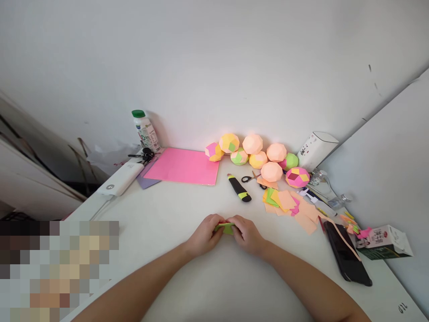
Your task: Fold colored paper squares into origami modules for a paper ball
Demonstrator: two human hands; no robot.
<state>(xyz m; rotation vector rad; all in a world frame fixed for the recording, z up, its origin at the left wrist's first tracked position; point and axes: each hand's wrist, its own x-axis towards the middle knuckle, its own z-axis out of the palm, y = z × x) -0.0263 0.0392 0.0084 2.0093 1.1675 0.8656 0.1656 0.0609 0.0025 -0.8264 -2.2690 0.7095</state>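
Note:
A small piece of green paper point(228, 229) is pinched between my two hands near the front middle of the table. My left hand point(207, 235) grips its left end and my right hand point(247, 235) its right end, fingers closed on both. The paper's upper edge looks folded, though the fingers hide much of it. Beyond my hands lies a black and lime utility knife point(239, 188). Scissors point(247, 179) with black handles rest behind it, partly under loose paper. To the right, peach, green, yellow and pink paper sheets point(284, 200) overlap in a pile.
Several faceted paper balls point(252, 144) line the wall, beside a pink sheet point(184, 165). A bottle point(146, 132) and white power strip point(122, 179) stand left. At right are a white container point(317, 150), a black phone point(346, 255) and a milk carton point(385, 243).

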